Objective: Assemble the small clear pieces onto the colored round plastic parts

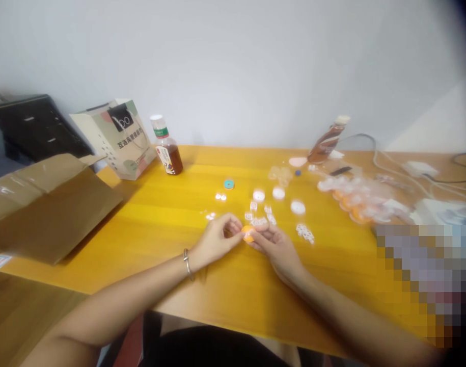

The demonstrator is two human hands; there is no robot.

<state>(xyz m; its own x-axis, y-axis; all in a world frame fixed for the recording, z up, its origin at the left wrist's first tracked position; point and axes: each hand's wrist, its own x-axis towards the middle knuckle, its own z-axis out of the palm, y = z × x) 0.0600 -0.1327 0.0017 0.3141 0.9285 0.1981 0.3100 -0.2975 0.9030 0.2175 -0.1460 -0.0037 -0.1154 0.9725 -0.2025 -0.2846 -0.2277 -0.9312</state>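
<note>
Both hands pinch one orange cap: left hand and right hand fingers clamped on it. White discs and bagged pile lie untouched, so early-to-mid progress.

One head-worn view looks forward and down across the table toward the wall, near.

Two hands meet at the middle of the bench, the left hand and right hand touching a small round piece between them. Behind them lie scattered small discs. A cardboard box sits far left, a paper bag behind it, an upright bottle just right of the bag. A tilted bottle stands back right, above a heap of packets.
</note>
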